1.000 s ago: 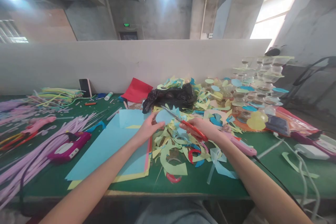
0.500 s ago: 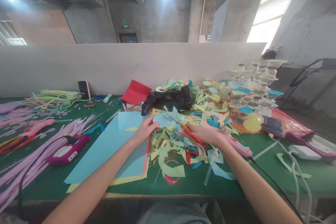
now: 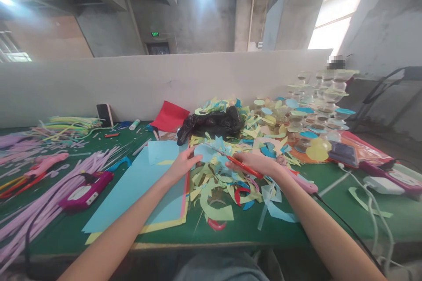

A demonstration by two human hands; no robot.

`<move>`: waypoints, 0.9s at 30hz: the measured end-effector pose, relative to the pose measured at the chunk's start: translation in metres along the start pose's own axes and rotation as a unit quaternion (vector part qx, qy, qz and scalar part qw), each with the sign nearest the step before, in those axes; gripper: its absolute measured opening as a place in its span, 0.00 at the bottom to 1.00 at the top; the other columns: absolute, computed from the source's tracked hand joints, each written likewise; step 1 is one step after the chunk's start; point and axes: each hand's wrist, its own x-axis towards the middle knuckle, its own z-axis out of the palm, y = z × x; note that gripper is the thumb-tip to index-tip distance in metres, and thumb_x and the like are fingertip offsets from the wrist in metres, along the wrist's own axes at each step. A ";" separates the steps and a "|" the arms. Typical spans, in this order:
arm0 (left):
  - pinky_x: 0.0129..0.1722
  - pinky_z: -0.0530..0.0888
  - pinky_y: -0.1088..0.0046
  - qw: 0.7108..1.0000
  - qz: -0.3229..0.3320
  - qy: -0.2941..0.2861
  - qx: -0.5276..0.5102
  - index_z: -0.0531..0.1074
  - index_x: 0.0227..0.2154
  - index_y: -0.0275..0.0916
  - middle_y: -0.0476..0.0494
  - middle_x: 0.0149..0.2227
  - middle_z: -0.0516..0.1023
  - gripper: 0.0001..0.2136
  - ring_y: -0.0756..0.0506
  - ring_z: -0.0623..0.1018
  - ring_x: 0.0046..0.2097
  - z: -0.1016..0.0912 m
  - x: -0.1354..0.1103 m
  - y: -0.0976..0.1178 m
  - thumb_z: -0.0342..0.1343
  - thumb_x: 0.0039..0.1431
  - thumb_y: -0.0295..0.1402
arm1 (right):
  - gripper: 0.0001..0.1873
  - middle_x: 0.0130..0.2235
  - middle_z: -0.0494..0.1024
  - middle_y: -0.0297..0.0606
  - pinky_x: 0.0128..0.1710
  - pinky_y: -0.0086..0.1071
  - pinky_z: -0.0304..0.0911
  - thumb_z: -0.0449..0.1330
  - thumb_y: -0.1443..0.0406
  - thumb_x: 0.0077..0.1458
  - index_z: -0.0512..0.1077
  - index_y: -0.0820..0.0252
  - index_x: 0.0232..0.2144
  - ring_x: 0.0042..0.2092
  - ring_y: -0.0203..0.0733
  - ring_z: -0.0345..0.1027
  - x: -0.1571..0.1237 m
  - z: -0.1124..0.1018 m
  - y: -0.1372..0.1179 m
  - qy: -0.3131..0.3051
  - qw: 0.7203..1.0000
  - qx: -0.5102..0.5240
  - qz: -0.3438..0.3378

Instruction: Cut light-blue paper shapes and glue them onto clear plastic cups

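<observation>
My left hand [image 3: 183,164] is closed on a piece of light blue paper [image 3: 205,153], pinching its left edge between thumb and fingers. From the right, my right hand [image 3: 255,163] grips red-handled scissors [image 3: 242,166], whose blades point left toward the blue paper. Whether the blades are parted is too small to tell. Beneath both hands spreads a heap of green, blue and yellow paper scraps [image 3: 211,180]. A stack of blue sheets [image 3: 132,197] with yellow ones under it lies below my left forearm.
A black plastic bag [image 3: 214,124] sits behind the scraps, beside red paper [image 3: 170,116]. Stacked clear cups [image 3: 325,109] with paper discs stand at right. Purple strips [image 3: 66,189] and a magenta device [image 3: 87,189] lie left. A pink glue gun [image 3: 301,181] trails its cord near my right forearm.
The scissors have turned slightly in my right hand, with the handles a little lower to the right. The blue paper has shifted slightly, and the whole view has moved a little.
</observation>
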 end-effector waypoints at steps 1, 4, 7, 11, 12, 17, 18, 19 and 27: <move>0.37 0.69 0.71 1.000 0.000 0.000 -0.003 0.76 0.43 0.36 0.47 0.29 0.76 0.16 0.45 0.73 0.33 0.000 0.000 0.000 0.57 0.54 0.40 | 0.27 0.24 0.69 0.32 0.24 0.31 0.50 0.52 0.39 0.55 0.62 0.56 0.24 0.25 0.37 0.60 0.001 0.000 0.001 0.004 1.000 -0.005 0.001; 0.37 0.70 0.71 1.000 -0.003 0.000 -0.010 0.76 0.40 0.37 0.47 0.29 0.76 0.15 0.45 0.74 0.33 -0.001 0.001 -0.003 0.58 0.54 0.41 | 0.29 0.24 0.70 0.33 0.23 0.30 0.50 0.52 0.39 0.54 0.64 0.57 0.22 0.25 0.37 0.61 0.005 0.002 0.004 0.012 1.000 -0.003 0.010; 0.38 0.70 0.70 1.000 -0.001 0.000 -0.031 0.76 0.43 0.37 0.46 0.30 0.77 0.17 0.44 0.74 0.34 -0.001 0.003 -0.008 0.57 0.54 0.42 | 0.31 0.21 0.68 0.34 0.23 0.30 0.51 0.51 0.38 0.53 0.64 0.58 0.19 0.22 0.36 0.59 0.008 0.005 0.008 0.035 0.999 0.011 0.032; 0.41 0.72 0.67 0.999 -0.007 0.001 -0.043 0.73 0.51 0.37 0.43 0.36 0.78 0.23 0.44 0.76 0.36 0.001 0.005 -0.013 0.58 0.54 0.43 | 0.32 0.20 0.64 0.32 0.23 0.30 0.51 0.50 0.37 0.53 0.62 0.58 0.19 0.21 0.35 0.56 0.010 0.006 0.012 0.060 0.998 0.021 0.026; 0.41 0.73 0.66 0.999 -0.009 0.003 -0.044 0.72 0.52 0.37 0.43 0.37 0.78 0.25 0.43 0.76 0.36 0.001 0.006 -0.014 0.58 0.53 0.43 | 0.32 0.20 0.64 0.31 0.23 0.30 0.50 0.49 0.36 0.53 0.61 0.57 0.19 0.22 0.35 0.56 0.009 0.005 0.013 0.061 0.998 0.019 0.019; 0.44 0.74 0.66 0.997 -0.014 0.003 -0.076 0.67 0.56 0.39 0.41 0.44 0.78 0.28 0.42 0.78 0.41 0.002 0.007 -0.014 0.60 0.53 0.43 | 0.32 0.24 0.67 0.32 0.26 0.30 0.52 0.48 0.35 0.54 0.61 0.57 0.23 0.24 0.36 0.59 0.007 0.002 0.015 0.065 0.998 -0.014 0.015; 0.45 0.74 0.66 0.996 -0.017 0.002 -0.085 0.67 0.56 0.40 0.41 0.46 0.77 0.28 0.42 0.78 0.42 0.002 0.007 -0.014 0.60 0.53 0.43 | 0.32 0.24 0.68 0.33 0.27 0.30 0.53 0.48 0.35 0.54 0.61 0.57 0.24 0.25 0.37 0.60 0.007 0.002 0.015 0.065 0.997 -0.020 0.020; 0.45 0.75 0.66 0.995 -0.020 0.002 -0.095 0.67 0.56 0.41 0.41 0.48 0.77 0.28 0.42 0.78 0.43 0.002 0.007 -0.014 0.61 0.53 0.43 | 0.32 0.25 0.69 0.33 0.28 0.30 0.53 0.48 0.35 0.53 0.61 0.57 0.25 0.26 0.37 0.61 0.006 0.002 0.015 0.064 0.997 -0.025 0.024; 0.45 0.76 0.64 0.992 -0.031 0.003 -0.120 0.66 0.56 0.41 0.38 0.55 0.73 0.28 0.41 0.80 0.43 0.007 0.006 -0.018 0.61 0.52 0.43 | 0.30 0.28 0.71 0.36 0.28 0.30 0.55 0.50 0.36 0.54 0.65 0.57 0.30 0.29 0.40 0.64 0.002 0.001 0.011 0.071 0.996 -0.007 0.050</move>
